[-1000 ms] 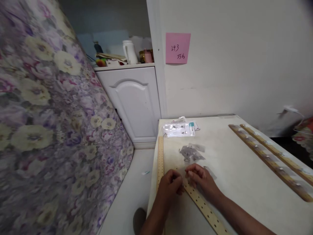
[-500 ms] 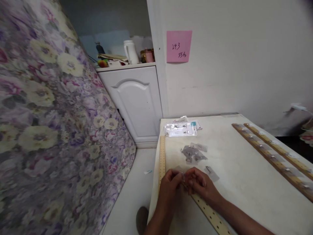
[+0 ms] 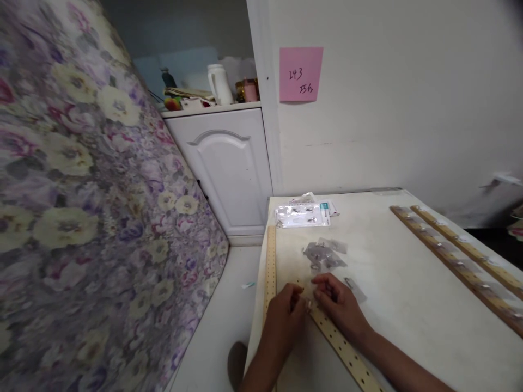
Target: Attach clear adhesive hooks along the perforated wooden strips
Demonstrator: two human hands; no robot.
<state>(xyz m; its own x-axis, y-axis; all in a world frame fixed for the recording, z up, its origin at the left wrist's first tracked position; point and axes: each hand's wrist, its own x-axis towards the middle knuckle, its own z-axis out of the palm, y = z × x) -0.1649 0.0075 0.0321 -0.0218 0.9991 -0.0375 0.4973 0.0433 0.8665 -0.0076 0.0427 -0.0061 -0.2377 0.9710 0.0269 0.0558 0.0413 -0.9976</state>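
Observation:
My left hand point(image 3: 286, 310) is closed, its fingertips at a small pale piece point(image 3: 309, 305) beside a perforated wooden strip point(image 3: 347, 351); I cannot make out what the piece is. The strip runs slantwise between my hands toward the lower right. Just right of it is my right hand point(image 3: 341, 305), with curled fingers and a gap between thumb and forefinger; nothing shows in them. Beyond the hands lies a pile of small clear bags point(image 3: 324, 255) with metal hooks or clips in them. Another small bag point(image 3: 355, 289) rests past my right hand.
A second perforated strip point(image 3: 271, 261) lies along the table's left edge. Clear blister packs point(image 3: 302, 215) are at the back left. Two wooden strips point(image 3: 447, 247) bearing small bagged pieces lie at the right. A flowered curtain point(image 3: 102, 218) hangs left of the table point(image 3: 392, 305).
My hands have moved apart from each other. The right thumb and forefinger have parted, and more of the perforated strip's far end shows between the hands.

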